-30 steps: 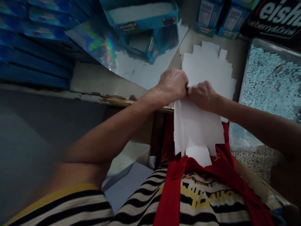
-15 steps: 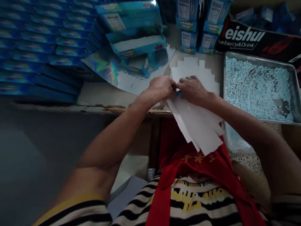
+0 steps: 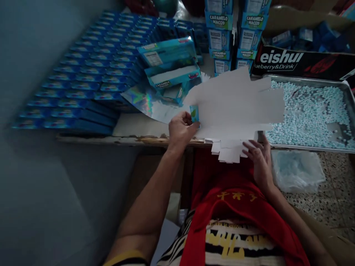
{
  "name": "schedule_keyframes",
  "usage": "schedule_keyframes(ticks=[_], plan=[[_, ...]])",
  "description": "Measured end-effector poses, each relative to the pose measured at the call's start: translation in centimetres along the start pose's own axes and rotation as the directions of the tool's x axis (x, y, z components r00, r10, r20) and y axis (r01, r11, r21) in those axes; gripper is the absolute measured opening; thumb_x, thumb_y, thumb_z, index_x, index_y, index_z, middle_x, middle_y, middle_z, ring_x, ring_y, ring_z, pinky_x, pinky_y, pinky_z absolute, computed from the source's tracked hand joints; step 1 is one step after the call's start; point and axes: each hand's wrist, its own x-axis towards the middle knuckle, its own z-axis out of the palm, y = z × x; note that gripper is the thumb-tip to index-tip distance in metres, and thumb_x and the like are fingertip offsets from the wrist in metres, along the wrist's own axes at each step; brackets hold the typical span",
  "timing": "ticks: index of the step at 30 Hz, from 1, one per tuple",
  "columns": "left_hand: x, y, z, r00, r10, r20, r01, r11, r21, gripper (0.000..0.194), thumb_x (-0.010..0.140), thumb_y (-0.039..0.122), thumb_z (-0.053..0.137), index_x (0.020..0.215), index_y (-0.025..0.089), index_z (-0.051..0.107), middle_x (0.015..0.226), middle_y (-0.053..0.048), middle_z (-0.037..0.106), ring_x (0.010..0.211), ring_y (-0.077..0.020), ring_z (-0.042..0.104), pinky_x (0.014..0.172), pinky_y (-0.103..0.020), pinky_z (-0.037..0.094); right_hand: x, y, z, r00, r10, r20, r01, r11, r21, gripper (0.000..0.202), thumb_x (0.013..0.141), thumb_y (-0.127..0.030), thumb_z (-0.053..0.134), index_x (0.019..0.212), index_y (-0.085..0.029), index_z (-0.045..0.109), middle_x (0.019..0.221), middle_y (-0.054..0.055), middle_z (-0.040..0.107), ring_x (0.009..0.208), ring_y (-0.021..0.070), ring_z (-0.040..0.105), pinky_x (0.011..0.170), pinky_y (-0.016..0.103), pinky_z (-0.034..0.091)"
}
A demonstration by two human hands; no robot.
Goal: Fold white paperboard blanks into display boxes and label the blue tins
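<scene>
A flat white carton blank [image 3: 238, 103] with notched edges and tabs is spread out before me, plain side up. My left hand [image 3: 181, 129] is closed on its left edge, where a small blue printed flap [image 3: 194, 113] is folded up beside my thumb. At the blank's lower right, my right hand [image 3: 259, 157] is open, fingers apart, close to the edge; whether the fingertips touch it I cannot tell. More white tabs [image 3: 229, 150] stick out below the blank, over the table's front edge.
Blue boxes [image 3: 83, 85] are stacked on the left. An open blue carton [image 3: 173, 75] lies on a shiny sheet [image 3: 144, 101]. A metal tray [image 3: 310, 147] of small pale blue pieces stands at right, before a black cardboard box [image 3: 299, 62]. Boxed stacks [image 3: 220, 38] rise behind.
The blank has opened out flat and swung up from my lap over the table. My hands, close together before, have parted; the right one moved down and right, its fingers spreading.
</scene>
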Motion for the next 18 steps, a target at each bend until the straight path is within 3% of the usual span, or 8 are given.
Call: schedule_keyframes(ticks=[2,5,8,10,12,14,16,18], plan=[[-0.7,0.1,0.2,1.0,0.006,-0.006,-0.006,1.0,-0.006,0.014,0.072,0.025,0.069,0.078,0.023,0.056,0.068,0.004,0.058,0.066,-0.0135,0.053,0.068,-0.027,0.041,1.5,-1.2,1.2,0.997,-0.067,-0.035,0.066,0.998,-0.019,0.074,0.099,-0.067,0.045,0.159,-0.028,0.026,0.13,0.016,0.061,0.116,0.0267,0.069,0.089,0.043,0.061],[-1.7,0.3,0.6,0.999,0.017,-0.044,-0.015,0.999,0.032,0.014,0.073,0.026,0.068,0.078,0.023,0.056,0.066,0.005,0.058,0.066,-0.0145,0.055,0.068,-0.027,0.041,3.4,-3.5,2.4,0.987,-0.085,-0.139,0.096,0.993,0.069,0.066,0.1,-0.066,0.042,0.152,-0.026,0.043,0.117,0.012,0.066,0.116,0.0261,0.067,0.092,0.042,0.059],[-3.0,0.6,0.6,0.999,-0.007,-0.047,0.008,0.999,0.037,0.023,0.073,0.036,0.074,0.08,0.023,0.056,0.068,0.004,0.061,0.066,-0.0155,0.057,0.066,-0.028,0.042,5.8,-4.7,2.9,0.98,0.0,-0.201,0.051,0.968,0.246,0.045,0.09,-0.054,0.06,0.127,-0.028,0.06,0.117,0.006,0.068,0.113,0.0223,0.067,0.095,0.037,0.058],[-3.8,0.3,-0.3,0.997,-0.043,0.063,0.044,0.999,-0.025,0.036,0.07,0.05,0.08,0.082,0.023,0.059,0.072,0.002,0.065,0.066,-0.017,0.061,0.065,-0.029,0.046,8.6,-5.2,2.4,0.986,0.094,-0.137,-0.049,0.951,0.305,0.035,0.078,-0.043,0.071,0.107,-0.025,0.064,0.107,0.003,0.07,0.1,0.0206,0.067,0.088,0.034,0.059],[-4.1,-0.7,-2.1,0.96,-0.085,0.266,0.119,0.987,-0.112,0.047,0.068,0.061,0.082,0.084,0.022,0.064,0.075,-0.001,0.07,0.066,-0.0192,0.066,0.064,-0.031,0.052,12.2,-5.9,1.3,0.979,0.201,0.026,-0.2,0.938,0.281,0.03,0.067,-0.032,0.074,0.093,-0.021,0.065,0.09,0.002,0.07,0.084,0.0196,0.065,0.079,0.033,0.06],[-3.7,-2.1,-4.2,0.911,-0.112,0.396,0.197,0.964,-0.18,0.052,0.069,0.068,0.081,0.083,0.02,0.068,0.076,-0.003,0.073,0.063,-0.0201,0.068,0.064,-0.034,0.056,15.8,-6.8,0.3,0.925,0.332,0.184,-0.365,0.912,0.186,0.027,0.061,-0.024,0.072,0.086,-0.018,0.065,0.078,0.003,0.068,0.075,0.0195,0.063,0.073,0.034,0.061],[-2.5,-3.3,-5.5,0.95,-0.102,0.294,0.19,0.938,-0.29,0.057,0.073,0.075,0.078,0.082,0.02,0.07,0.073,-0.003,0.073,0.063,-0.0197,0.068,0.067,-0.037,0.059,18.8,-7.7,0.1,0.852,0.451,0.266,-0.484,0.872,0.074,0.025,0.059,-0.018,0.069,0.084,-0.016,0.066,0.074,0.003,0.068,0.074,0.0199,0.064,0.073,0.035,0.061],[-0.9,-3.6,-5.2,0.995,-0.034,0.098,0.074,0.892,-0.446,0.062,0.074,0.081,0.076,0.09,0.021,0.071,0.082,-0.004,0.075,0.076,-0.022,0.073,0.079,-0.043,0.063,20.8,-8.1,1.0,0.793,0.524,0.31,-0.54,0.841,-0.038,0.024,0.061,-0.014,0.069,0.085,-0.015,0.068,0.075,0.004,0.07,0.076,0.0207,0.066,0.076,0.037,0.062]])
